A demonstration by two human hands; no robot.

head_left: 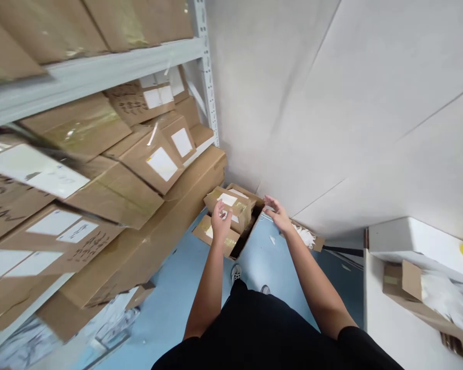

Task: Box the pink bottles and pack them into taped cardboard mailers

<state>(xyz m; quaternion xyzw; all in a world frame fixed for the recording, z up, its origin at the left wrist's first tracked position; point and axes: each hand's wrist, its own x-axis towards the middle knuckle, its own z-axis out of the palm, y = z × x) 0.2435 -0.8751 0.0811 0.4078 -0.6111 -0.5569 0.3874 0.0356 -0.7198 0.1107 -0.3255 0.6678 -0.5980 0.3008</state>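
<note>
My left hand (pixel 221 221) is held out in front of me, fingers apart, over the small taped cardboard box (pixel 241 205) with white labels. Whether it touches that box I cannot tell. The labelled box lies with another taped box (pixel 231 240) in a larger open carton (pixel 250 234) on the floor by the wall. To the right of this carton, my right hand (pixel 278 213) hangs with its fingers spread and nothing in it. Below the right hand, a small open box (pixel 308 237) of white scraps sits against the wall.
A metal shelf rack (pixel 205 61) packed with taped, labelled boxes (pixel 162 163) runs along the left. A long carton (pixel 158 231) lies under its shelf. At right stands a white table (pixel 393 308) bearing an open box (pixel 397 288) with white material. The floor (pixel 170 308) is blue.
</note>
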